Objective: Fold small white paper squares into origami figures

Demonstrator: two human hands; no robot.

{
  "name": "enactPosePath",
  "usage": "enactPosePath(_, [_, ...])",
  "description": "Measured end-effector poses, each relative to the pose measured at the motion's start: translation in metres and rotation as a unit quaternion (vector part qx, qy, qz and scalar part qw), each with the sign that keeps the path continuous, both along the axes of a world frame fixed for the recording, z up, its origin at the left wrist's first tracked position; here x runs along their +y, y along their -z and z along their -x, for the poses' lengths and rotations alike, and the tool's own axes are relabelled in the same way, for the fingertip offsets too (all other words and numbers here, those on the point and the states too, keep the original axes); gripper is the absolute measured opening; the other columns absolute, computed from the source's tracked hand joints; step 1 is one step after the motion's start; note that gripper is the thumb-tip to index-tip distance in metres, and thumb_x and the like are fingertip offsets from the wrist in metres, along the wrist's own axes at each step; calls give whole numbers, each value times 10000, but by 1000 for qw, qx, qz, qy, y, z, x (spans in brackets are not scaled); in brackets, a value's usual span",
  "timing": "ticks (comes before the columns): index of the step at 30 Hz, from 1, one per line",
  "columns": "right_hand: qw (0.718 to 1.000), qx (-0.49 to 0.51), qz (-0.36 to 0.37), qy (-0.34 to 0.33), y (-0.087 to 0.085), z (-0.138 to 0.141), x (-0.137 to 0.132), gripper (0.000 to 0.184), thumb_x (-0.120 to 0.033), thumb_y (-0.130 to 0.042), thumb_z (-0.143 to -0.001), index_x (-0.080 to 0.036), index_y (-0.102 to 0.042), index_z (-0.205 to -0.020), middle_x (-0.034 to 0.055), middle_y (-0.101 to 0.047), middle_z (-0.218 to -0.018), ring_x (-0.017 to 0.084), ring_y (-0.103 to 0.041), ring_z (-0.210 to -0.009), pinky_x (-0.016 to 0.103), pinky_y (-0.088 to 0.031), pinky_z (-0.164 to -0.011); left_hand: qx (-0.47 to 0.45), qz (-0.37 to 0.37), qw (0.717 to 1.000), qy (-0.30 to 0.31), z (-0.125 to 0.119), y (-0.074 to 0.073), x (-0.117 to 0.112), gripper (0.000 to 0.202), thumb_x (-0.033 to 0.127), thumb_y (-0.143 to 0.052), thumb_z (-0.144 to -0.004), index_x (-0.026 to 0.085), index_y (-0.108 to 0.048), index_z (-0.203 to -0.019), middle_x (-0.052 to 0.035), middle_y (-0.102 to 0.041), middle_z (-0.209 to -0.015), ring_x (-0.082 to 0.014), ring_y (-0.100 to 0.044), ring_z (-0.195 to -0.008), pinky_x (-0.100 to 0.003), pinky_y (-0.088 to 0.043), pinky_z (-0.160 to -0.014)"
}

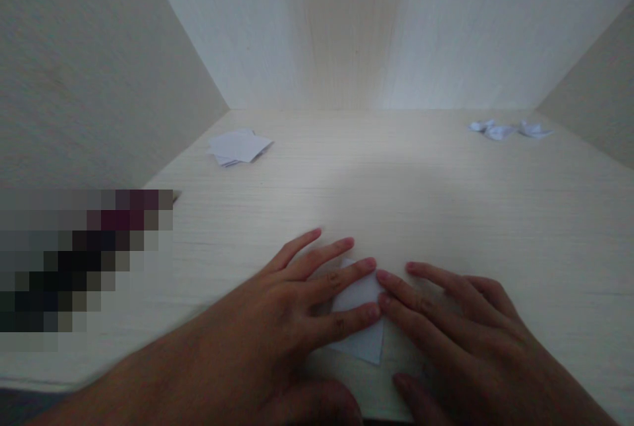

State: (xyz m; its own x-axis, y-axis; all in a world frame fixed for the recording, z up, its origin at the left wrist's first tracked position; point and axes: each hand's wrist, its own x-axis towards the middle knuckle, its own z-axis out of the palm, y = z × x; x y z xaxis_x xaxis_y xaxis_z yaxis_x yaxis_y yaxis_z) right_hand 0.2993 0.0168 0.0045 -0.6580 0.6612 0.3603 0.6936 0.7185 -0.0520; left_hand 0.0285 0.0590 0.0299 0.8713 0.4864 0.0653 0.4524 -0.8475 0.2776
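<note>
In the head view, the white paper piece [357, 295] lies flat on the tabletop [317, 198], beneath the left hand [290, 310], whose grip is wide, fingers spread across it, pinching nothing. The right hand [475, 323], its grip likewise unclosed, has fingertips at the paper piece's right edge. It looks light, thin and easily creased, probably best pressed flat or taken by an edge.

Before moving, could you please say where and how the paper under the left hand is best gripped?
Probably pinch the paper by its near right corner, from the near side: it lies uncovered, while the left hand crosses the middle.
</note>
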Motion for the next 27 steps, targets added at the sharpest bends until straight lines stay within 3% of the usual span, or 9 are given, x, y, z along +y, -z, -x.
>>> enactPosePath(7, [1000, -7, 10, 5, 1, 0, -2, 376, -303, -553, -952, -221, -672, -1299, 17, -610, -1463, 308, -625, -1245, 455, -545, -911, -6, -11, 1000, -1, -1, 2, -2, 573, 306, -621, -961, 302, -474, -1515, -85, -413, -1614, -330, -374, -1498, -591, -270, -1244])
enactPosePath(17, [1000, 5, 20, 19, -3, 0, -4, 393, -324, -558, -963, -220, -657, -1329, -21, -594, -1475, 303, -612, -1264, 461, -526, -926, -28, -15, 999, -4, -3, 5, -1, 483, 284, -611, -961, 296, -559, -1441, -87, -434, -1604, -309, -392, -1490, -573, -281, -1248])
enactPosePath(27, [1000, -22, 7, 18, 1, 0, -3, 427, -330, -533, -973, -242, -628, -1379, -26, -592, -1475, 291, -613, -1268, 454, -526, -905, 38, 4, 999, 17, 6, 1, -2, 705, 445, -611, -960, 347, -314, -1591, -36, -209, -1695, -339, -198, -1562, -603, -175, -1265])
